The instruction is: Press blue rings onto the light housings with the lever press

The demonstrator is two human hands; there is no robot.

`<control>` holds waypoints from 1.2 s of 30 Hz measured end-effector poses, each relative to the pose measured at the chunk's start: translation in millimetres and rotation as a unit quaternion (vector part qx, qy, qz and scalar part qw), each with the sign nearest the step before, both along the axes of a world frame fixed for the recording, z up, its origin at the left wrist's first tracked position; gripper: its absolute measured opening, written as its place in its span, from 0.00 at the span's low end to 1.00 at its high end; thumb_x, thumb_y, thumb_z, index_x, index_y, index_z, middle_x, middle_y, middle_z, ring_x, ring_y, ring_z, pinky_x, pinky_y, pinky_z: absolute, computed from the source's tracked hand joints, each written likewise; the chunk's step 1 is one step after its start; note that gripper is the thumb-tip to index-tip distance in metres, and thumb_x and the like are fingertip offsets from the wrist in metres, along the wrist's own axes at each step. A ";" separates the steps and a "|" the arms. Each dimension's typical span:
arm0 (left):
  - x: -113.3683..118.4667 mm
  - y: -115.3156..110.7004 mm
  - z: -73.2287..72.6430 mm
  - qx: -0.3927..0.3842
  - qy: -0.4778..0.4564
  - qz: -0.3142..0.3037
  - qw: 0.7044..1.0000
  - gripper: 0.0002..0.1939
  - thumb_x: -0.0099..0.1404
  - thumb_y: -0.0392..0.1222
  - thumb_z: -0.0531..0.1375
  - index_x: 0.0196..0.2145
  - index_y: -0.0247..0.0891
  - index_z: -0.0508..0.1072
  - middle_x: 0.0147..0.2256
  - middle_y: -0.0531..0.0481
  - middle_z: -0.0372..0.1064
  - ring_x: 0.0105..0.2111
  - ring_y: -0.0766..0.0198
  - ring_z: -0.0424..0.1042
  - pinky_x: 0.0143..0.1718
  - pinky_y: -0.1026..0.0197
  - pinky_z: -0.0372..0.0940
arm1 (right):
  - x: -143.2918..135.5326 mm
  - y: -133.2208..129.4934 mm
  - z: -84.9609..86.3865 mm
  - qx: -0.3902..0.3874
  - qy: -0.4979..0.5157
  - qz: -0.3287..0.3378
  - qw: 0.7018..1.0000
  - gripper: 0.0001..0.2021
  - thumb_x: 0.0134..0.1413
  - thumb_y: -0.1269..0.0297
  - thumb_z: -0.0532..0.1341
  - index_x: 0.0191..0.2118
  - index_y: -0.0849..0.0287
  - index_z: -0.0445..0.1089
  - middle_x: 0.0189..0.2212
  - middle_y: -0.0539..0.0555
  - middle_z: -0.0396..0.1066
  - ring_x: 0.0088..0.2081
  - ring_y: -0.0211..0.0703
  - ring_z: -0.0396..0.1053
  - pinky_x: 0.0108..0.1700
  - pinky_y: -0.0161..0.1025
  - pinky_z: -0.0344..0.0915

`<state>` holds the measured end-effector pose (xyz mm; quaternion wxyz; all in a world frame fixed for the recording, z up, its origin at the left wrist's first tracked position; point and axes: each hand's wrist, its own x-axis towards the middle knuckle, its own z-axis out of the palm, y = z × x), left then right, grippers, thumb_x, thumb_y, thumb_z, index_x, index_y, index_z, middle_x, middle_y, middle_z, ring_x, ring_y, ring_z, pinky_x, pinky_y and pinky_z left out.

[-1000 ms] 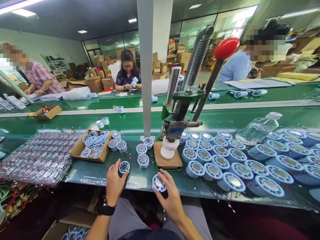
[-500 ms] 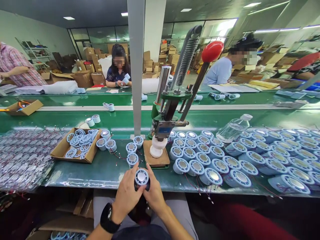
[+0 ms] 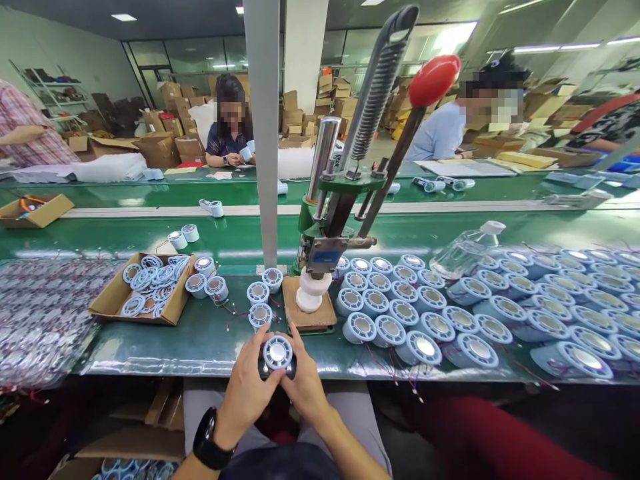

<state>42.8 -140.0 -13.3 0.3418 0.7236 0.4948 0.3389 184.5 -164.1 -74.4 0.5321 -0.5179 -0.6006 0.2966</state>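
Both my hands hold one round part (image 3: 278, 352) with a light-blue slotted rim and a silver disc in its middle; its lower side is dark and mostly hidden by my fingers. My left hand (image 3: 253, 387) grips it from the left and my right hand (image 3: 306, 383) from the right, thumbs meeting at the front. It is above the front edge of the bench. Just behind stands a hand press (image 3: 327, 250) with a red-knobbed lever (image 3: 434, 80). Its white pressing head (image 3: 310, 293) is over a brown pad (image 3: 320, 317). Similar blue cylinders (image 3: 261, 315) stand left of the pad.
Many blue cylinders (image 3: 420, 347) with thin wires fill the right side, beside a clear bottle (image 3: 465, 250). To the left are a cardboard box (image 3: 175, 310) of blue rings and stacked clear trays (image 3: 45, 313). A metal post (image 3: 265, 133) rises behind. Co-workers sit across the bench.
My view has shifted slightly, so the bench and press appear a little higher and farther left. Both hands keep their grip on the round part, with little visible movement.
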 end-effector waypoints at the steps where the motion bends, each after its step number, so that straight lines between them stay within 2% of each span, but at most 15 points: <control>1: -0.3 0.0 -0.8 -0.005 -0.003 0.003 1.000 0.38 0.58 0.34 0.60 0.65 0.48 0.57 0.55 0.48 0.69 0.55 0.55 0.68 0.58 0.49 0.63 | -0.1 0.1 0.3 0.003 -0.001 -0.001 1.000 0.37 0.51 0.72 0.59 0.68 0.51 0.51 0.57 0.55 0.67 0.58 0.47 0.67 0.62 0.48 0.64; 8: 4.7 -0.4 -0.9 -0.027 0.003 0.035 0.999 0.37 0.55 0.32 0.61 0.62 0.47 0.61 0.55 0.47 0.69 0.55 0.52 0.68 0.58 0.46 0.62 | 1.0 2.2 2.1 0.017 -0.031 -0.006 0.999 0.49 0.45 0.77 0.56 0.72 0.52 0.35 0.57 0.55 0.67 0.56 0.47 0.69 0.60 0.48 0.66; 15: 13.2 -3.5 6.3 -0.003 0.034 0.069 0.997 0.38 0.55 0.33 0.61 0.63 0.47 0.60 0.51 0.48 0.72 0.51 0.52 0.70 0.57 0.46 0.63 | 2.1 3.4 4.9 0.044 -0.054 0.006 0.998 0.50 0.47 0.77 0.55 0.73 0.51 0.28 0.58 0.55 0.66 0.57 0.47 0.67 0.59 0.48 0.68; 17: 14.4 -4.4 5.6 0.006 0.041 0.073 0.996 0.38 0.56 0.33 0.62 0.63 0.47 0.59 0.51 0.47 0.72 0.51 0.52 0.71 0.56 0.46 0.64 | 4.0 3.2 4.8 0.053 -0.066 0.011 0.996 0.49 0.49 0.77 0.56 0.73 0.52 0.30 0.59 0.57 0.65 0.58 0.47 0.66 0.58 0.48 0.68; 21: 14.3 -7.3 1.6 0.024 0.040 0.065 0.997 0.38 0.58 0.35 0.61 0.65 0.46 0.55 0.53 0.46 0.71 0.52 0.52 0.70 0.56 0.47 0.63 | 11.3 3.2 8.6 0.073 -0.112 0.041 0.990 0.42 0.53 0.76 0.56 0.72 0.54 0.41 0.61 0.60 0.62 0.60 0.50 0.63 0.60 0.51 0.66; 23: 14.1 -8.9 -1.0 0.027 0.034 0.065 0.997 0.38 0.60 0.36 0.60 0.66 0.45 0.53 0.54 0.44 0.70 0.53 0.52 0.69 0.57 0.46 0.62 | 15.0 4.0 12.0 0.055 -0.144 0.065 0.986 0.39 0.54 0.76 0.55 0.71 0.57 0.45 0.61 0.62 0.61 0.61 0.52 0.61 0.61 0.52 0.65; 27: 15.5 -10.6 -10.6 0.040 0.024 0.075 0.996 0.37 0.63 0.41 0.59 0.67 0.41 0.50 0.55 0.39 0.67 0.55 0.50 0.67 0.58 0.45 0.62 | 24.1 4.8 24.6 0.015 -0.229 0.106 0.967 0.40 0.51 0.77 0.57 0.71 0.62 0.46 0.62 0.66 0.59 0.62 0.57 0.61 0.61 0.54 0.66; 29: 16.7 -10.7 -18.5 0.058 0.025 0.069 0.996 0.33 0.65 0.43 0.58 0.65 0.39 0.54 0.56 0.37 0.65 0.57 0.49 0.65 0.59 0.43 0.61 | 36.3 4.7 45.8 0.022 -0.272 0.126 0.954 0.42 0.50 0.77 0.60 0.71 0.62 0.46 0.61 0.67 0.60 0.60 0.62 0.64 0.57 0.55 0.70; 31: 17.7 -10.3 -26.2 0.067 0.021 0.056 0.996 0.28 0.66 0.45 0.56 0.62 0.37 0.60 0.57 0.36 0.65 0.58 0.48 0.65 0.60 0.42 0.60 | 57.9 6.4 88.8 0.056 -0.298 0.123 0.945 0.42 0.52 0.77 0.61 0.71 0.58 0.46 0.61 0.65 0.60 0.59 0.62 0.64 0.56 0.54 0.72; 33: 18.5 -8.6 -29.6 0.055 0.015 0.048 0.997 0.25 0.65 0.45 0.56 0.58 0.35 0.64 0.55 0.36 0.67 0.56 0.48 0.67 0.58 0.43 0.62 | 86.8 13.1 156.0 0.147 -0.314 0.054 0.936 0.37 0.58 0.75 0.59 0.70 0.53 0.48 0.62 0.60 0.60 0.61 0.58 0.62 0.59 0.54 0.69; 34: 19.1 -6.7 -28.3 0.042 0.014 0.045 0.998 0.24 0.64 0.45 0.56 0.56 0.35 0.65 0.53 0.37 0.69 0.54 0.49 0.69 0.57 0.44 0.64 | 102.1 19.2 196.1 0.213 -0.324 -0.011 0.922 0.32 0.60 0.73 0.57 0.69 0.53 0.52 0.61 0.58 0.61 0.62 0.56 0.61 0.62 0.54 0.66; 36: 21.5 0.4 -18.5 0.023 0.014 0.035 0.999 0.24 0.60 0.45 0.58 0.54 0.35 0.68 0.50 0.39 0.72 0.50 0.50 0.73 0.54 0.47 0.67 | 129.9 39.1 278.0 0.334 -0.366 -0.140 0.857 0.25 0.61 0.71 0.59 0.64 0.58 0.60 0.57 0.57 0.65 0.61 0.53 0.61 0.64 0.55 0.61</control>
